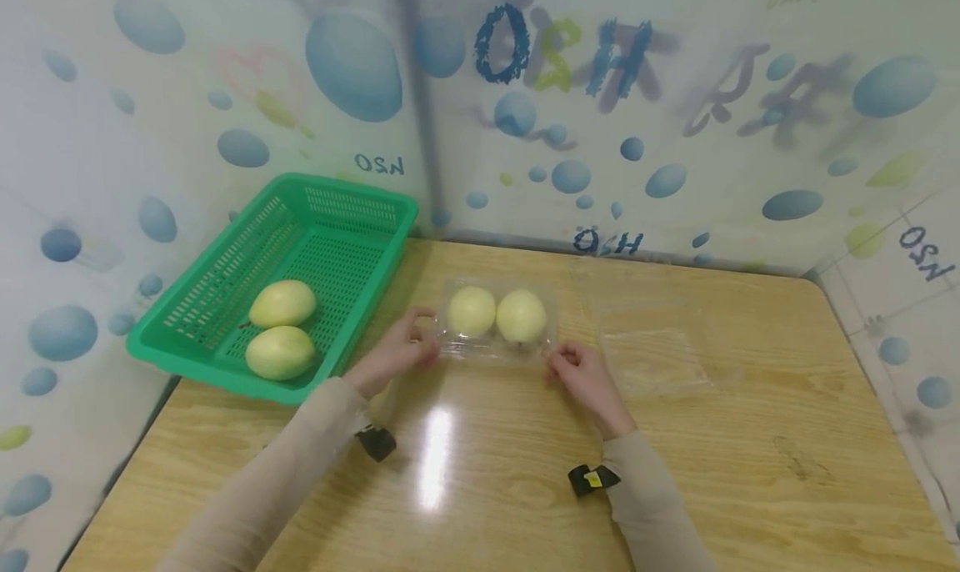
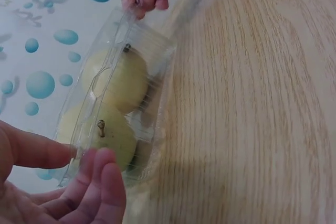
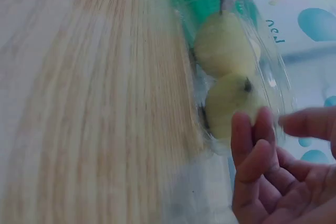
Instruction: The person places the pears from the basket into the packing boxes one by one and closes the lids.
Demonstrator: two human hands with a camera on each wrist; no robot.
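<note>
A clear plastic fruit box (image 1: 480, 352) with its lid down rests on the table, and two pale yellow-green pears, one left (image 1: 472, 311) and one right (image 1: 521, 316), lie side by side in it. At its left end my left hand (image 1: 401, 347) pinches the rim near the front corner between thumb and fingertips. My right hand (image 1: 588, 378) does likewise at the right front corner. Both wrist views show the pears' stems (image 2: 101, 128) through the plastic, with thumb and fingertips on either side of the thin edge.
A green perforated basket (image 1: 202, 371) stands at the left, holding two more pears, one behind (image 1: 283, 303) and one in front (image 1: 281, 353). Right of my right hand lies another clear plastic container (image 1: 652, 359). The wall (image 1: 465, 138) with blue bubbles borders the wooden table (image 1: 510, 489) behind.
</note>
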